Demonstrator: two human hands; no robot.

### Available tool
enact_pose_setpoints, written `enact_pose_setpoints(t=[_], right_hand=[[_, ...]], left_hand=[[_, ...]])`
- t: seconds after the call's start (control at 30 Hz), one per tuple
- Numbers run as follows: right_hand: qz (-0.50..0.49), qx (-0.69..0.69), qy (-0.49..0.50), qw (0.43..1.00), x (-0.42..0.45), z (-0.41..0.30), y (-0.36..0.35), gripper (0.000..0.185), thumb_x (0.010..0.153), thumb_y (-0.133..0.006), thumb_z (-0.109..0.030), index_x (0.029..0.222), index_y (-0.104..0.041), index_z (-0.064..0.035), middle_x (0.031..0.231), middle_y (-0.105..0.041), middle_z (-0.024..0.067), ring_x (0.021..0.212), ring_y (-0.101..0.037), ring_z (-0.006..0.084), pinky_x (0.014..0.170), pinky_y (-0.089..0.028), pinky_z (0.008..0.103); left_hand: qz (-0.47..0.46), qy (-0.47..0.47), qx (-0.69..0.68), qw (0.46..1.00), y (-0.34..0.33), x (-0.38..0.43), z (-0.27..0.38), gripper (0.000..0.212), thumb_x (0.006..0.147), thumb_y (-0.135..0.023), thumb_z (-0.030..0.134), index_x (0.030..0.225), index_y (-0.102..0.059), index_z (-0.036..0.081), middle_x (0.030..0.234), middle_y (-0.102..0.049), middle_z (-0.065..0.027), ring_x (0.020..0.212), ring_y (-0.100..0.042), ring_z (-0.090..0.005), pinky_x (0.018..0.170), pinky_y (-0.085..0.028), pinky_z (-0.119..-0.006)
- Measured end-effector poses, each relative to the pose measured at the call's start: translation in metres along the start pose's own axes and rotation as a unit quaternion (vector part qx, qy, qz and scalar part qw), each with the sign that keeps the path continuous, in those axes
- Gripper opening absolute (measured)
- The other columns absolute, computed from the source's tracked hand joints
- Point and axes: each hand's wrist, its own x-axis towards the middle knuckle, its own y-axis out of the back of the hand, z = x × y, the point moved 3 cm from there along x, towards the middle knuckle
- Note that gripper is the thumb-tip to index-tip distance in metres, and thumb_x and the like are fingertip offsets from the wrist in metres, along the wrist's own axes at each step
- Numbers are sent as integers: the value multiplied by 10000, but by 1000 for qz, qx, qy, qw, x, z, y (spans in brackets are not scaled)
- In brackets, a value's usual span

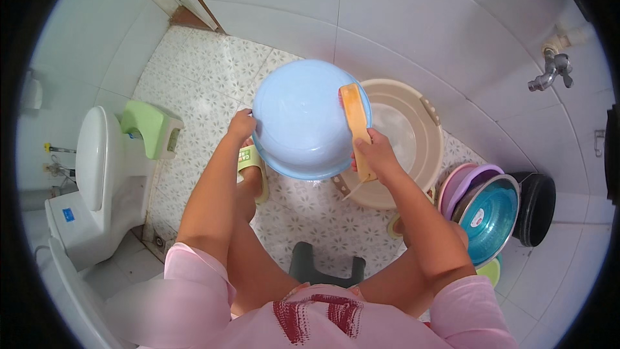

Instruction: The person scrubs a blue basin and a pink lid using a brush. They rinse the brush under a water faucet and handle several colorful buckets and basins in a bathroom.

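A light blue plastic basin [300, 116] is held up in front of me, its underside facing the camera. My left hand [241, 125] grips its left rim, the fingers mostly hidden behind the edge. In my right hand [375, 152] is a scrubbing brush [354, 111] with a yellow-orange back and a cord at its handle end. Reddish bristles show at the brush head's left side, against the right part of the blue basin. Below and to the right, a beige basin [426, 140] stands on the floor, partly covered by the blue one; its contents look pale and watery.
Several stacked basins, a teal-lined metal one [489, 218] foremost, lean at the right beside a black bucket [535, 211]. A tap [550, 72] juts from the right wall. Left are a toilet [92, 160] and a green-topped stool [147, 126]. A dark stool [324, 271] is beneath me.
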Motion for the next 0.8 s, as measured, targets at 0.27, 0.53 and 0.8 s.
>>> enact_pose_setpoints(t=[0.27, 0.53, 0.8], right_hand=[[62, -27, 132, 989, -20, -13, 14, 335, 812, -660, -174, 1045, -513, 15, 757, -584, 105, 521, -582, 183, 435, -496, 316], [171, -130, 239, 947, -132, -93, 49, 462, 769, -685, -244, 1125, -473, -39, 829, -632, 188, 709, -648, 290, 692, -501, 402], [386, -303, 489, 721, -291, -208, 124, 600, 759, -641, -174, 1326, -450, -136, 976, -642, 213, 893, -612, 401, 799, -486, 441]], left_hand=[[44, -210, 106, 971, -13, -89, 79, 406, 758, -573, 71, 1163, -584, 77, 1183, -552, -217, 1120, -518, -369, 970, -413, -395], [95, -437, 19, 894, 34, -205, 227, 284, 765, -609, 6, 1040, -613, 75, 1024, -546, -125, 977, -543, -301, 849, -446, -378], [162, -678, -58, 715, 55, -321, 409, 289, 779, -582, -3, 1059, -595, 68, 1025, -554, -141, 960, -555, -316, 819, -453, -382]])
